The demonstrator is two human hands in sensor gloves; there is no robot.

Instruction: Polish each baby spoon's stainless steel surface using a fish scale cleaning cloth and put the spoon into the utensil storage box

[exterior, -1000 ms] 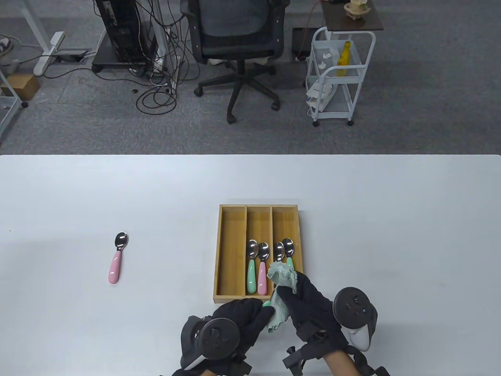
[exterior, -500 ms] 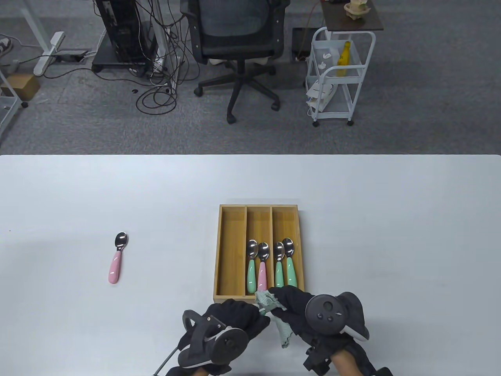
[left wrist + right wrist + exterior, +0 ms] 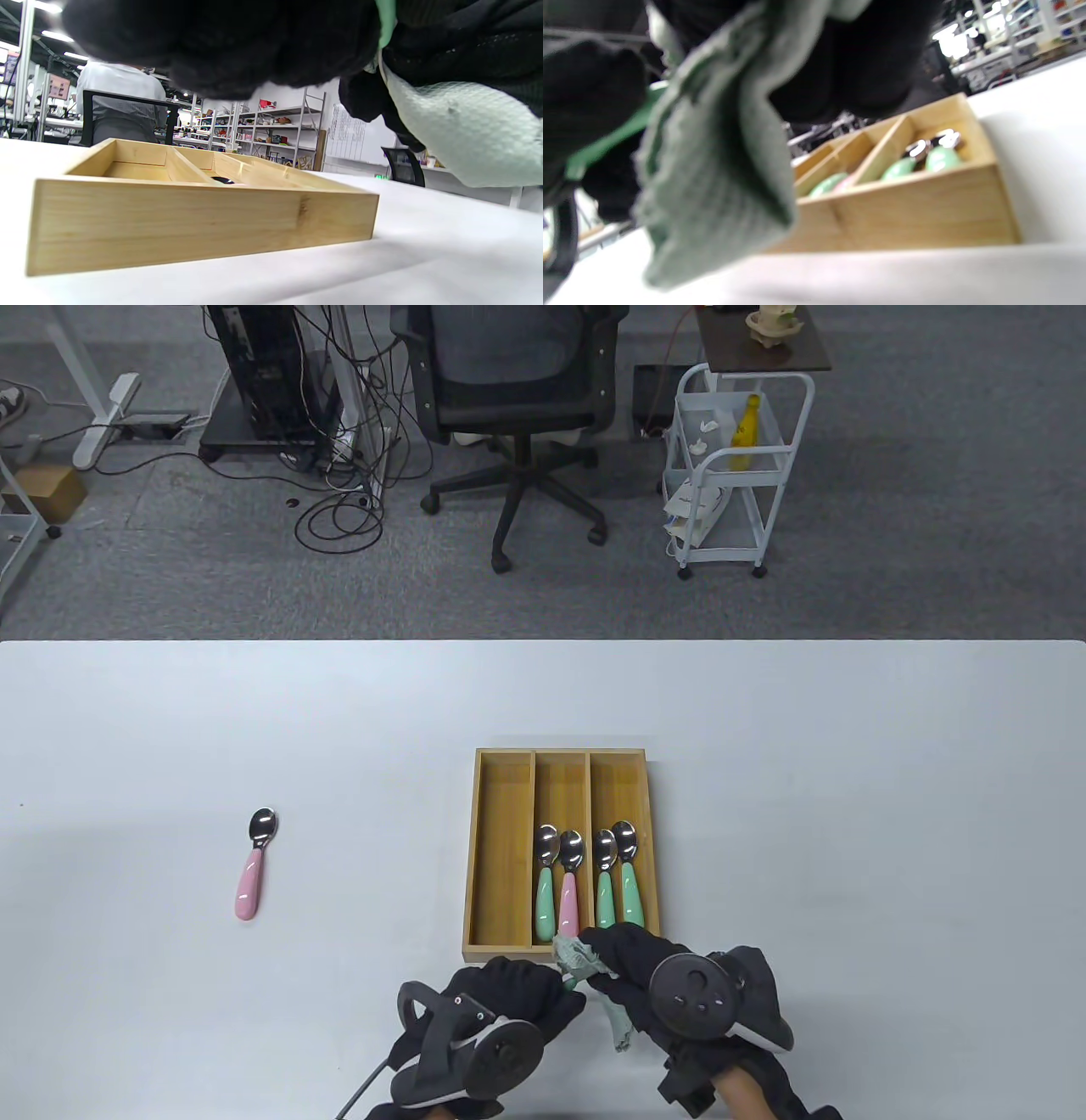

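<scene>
Low in the middle of the table view, just below the near wall of the bamboo utensil storage box (image 3: 501, 952), both gloved hands meet over one spoon. The left hand (image 3: 517, 997) is curled round what looks like a green spoon handle (image 3: 606, 142); only a sliver of green shows between the gloves, and the bowl is hidden. The right hand (image 3: 653, 980) pinches the pale green fish scale cloth (image 3: 585, 967) bunched against that spoon, with a loose tail hanging toward the bottom of the frame. I'd judge the spoon light and stiff, its steel bowl slick, so the thick plastic handle is the sensible place to hold it while the cloth works the metal; the cloth itself is soft and floppy and needs gathering in the fingers to press properly. Both wrists sit low near the tabletop, knuckles and trackers upward, hands touching. Four spoons already lie in the box, a green and a pink in the middle compartment and two green in the right one; the left compartment is bare. One pink-handled spoon (image 3: 252, 872) lies alone at the left of the frame, well apart from the box.
</scene>
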